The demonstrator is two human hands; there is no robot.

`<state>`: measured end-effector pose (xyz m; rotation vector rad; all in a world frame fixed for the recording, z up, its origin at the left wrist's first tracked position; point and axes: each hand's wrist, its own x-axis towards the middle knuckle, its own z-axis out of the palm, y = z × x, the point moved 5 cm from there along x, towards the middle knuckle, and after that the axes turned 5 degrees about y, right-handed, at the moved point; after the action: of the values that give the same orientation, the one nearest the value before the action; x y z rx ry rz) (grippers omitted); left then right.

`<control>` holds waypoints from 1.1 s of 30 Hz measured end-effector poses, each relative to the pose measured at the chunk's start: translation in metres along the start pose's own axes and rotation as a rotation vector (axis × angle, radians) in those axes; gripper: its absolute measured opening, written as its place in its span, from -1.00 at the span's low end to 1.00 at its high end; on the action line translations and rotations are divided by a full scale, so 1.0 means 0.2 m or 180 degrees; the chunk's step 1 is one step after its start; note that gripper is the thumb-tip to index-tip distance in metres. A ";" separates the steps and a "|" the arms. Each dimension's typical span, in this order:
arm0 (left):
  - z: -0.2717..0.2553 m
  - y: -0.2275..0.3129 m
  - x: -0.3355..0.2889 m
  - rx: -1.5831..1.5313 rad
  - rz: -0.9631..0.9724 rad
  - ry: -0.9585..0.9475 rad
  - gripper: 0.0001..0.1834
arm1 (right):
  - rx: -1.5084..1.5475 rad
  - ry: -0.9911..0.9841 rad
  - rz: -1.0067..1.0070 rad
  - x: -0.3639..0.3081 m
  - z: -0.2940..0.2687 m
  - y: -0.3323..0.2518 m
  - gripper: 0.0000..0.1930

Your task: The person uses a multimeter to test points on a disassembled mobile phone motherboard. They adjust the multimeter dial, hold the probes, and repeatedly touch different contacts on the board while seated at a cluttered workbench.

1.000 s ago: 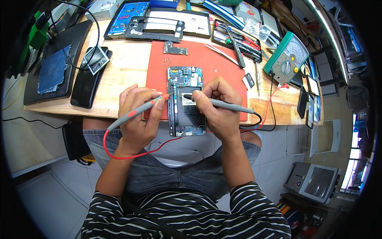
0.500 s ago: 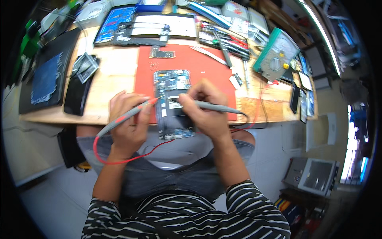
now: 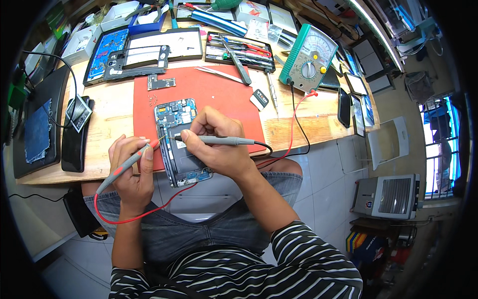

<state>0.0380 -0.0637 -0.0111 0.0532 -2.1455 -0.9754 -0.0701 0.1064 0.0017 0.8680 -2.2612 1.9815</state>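
An opened phone (image 3: 187,163) with its circuit boards bared lies at the front edge of an orange-red mat (image 3: 230,97), its lower end overhanging the table edge. My left hand (image 3: 133,172) is closed round a red-and-grey test probe (image 3: 118,172), whose thin tip reaches the phone's left side. From the right, my right hand (image 3: 218,144) pinches a black-and-grey test probe (image 3: 231,141), its tip close to the red one's. Whether either tip touches metal is too small to tell. Red and black leads run to a green-edged analog multimeter (image 3: 307,60) at the far right.
A loose circuit board (image 3: 162,82), tiny parts and tweezers (image 3: 219,74) lie on the mat. Behind stand a tool tray (image 3: 239,52) and a phone frame (image 3: 134,63). Left are a black phone (image 3: 75,144) and blue cloth (image 3: 39,134). A screwdriver (image 3: 272,92) lies right.
The view has turned, so the table and its things sit further left and tilted, and the picture is sharper. Both hands still hold their probes over the same part of the phone.
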 end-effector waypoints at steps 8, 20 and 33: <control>0.00 0.02 0.02 -0.0012 0.0053 0.0038 -0.90 | -0.0071 0.0079 0.0028 0.00 -0.01 0.00 -0.79; -0.01 -0.01 0.01 0.0097 0.0200 0.0027 -0.83 | 0.0464 0.0233 0.0537 -0.01 0.01 0.02 -0.80; 0.00 0.01 0.01 0.0191 0.0133 0.0011 -0.89 | 0.0024 0.0062 0.0254 0.00 0.01 0.02 -0.81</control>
<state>0.0367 -0.0644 -0.0082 0.0392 -2.1639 -0.8865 -0.0706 0.1050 -0.0021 0.7673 -2.3144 2.0223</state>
